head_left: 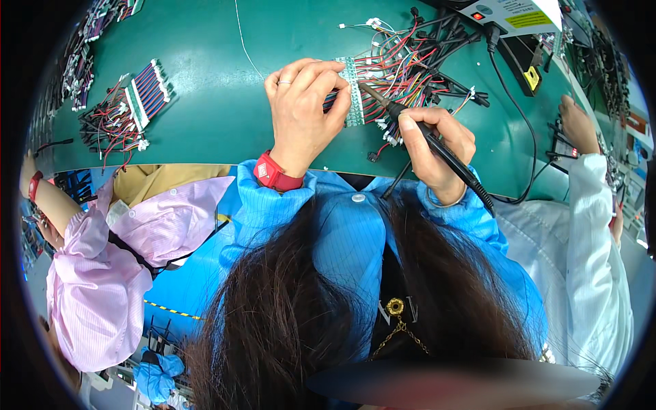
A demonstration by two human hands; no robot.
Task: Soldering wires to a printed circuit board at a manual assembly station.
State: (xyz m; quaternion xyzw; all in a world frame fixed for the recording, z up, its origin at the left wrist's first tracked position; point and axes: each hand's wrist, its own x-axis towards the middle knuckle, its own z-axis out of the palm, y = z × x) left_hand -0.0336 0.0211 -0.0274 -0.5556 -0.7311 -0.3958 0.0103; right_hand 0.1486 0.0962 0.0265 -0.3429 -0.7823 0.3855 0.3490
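On a green counter (212, 61), a narrow circuit board (355, 96) is held near the top middle of the view, with many coloured wires (417, 68) fanned out to its right. Its left side is steadied by the left hand (301, 102), whose grip is closed lightly, thumb and fingers bent toward that edge. A soldering iron (395, 108) is held like a pen by the right hand (437, 150), its handle pinched in a firm grip. The tip is pointed at the wires by the board's right edge; whether contact is made cannot be told. The work appears to be partway along: wires seem to be joined along much of that edge, but single joints are too small to be checked. At the left, a second wired board (134, 104) is laid down, with wires on both sides, seemingly nearer completion.
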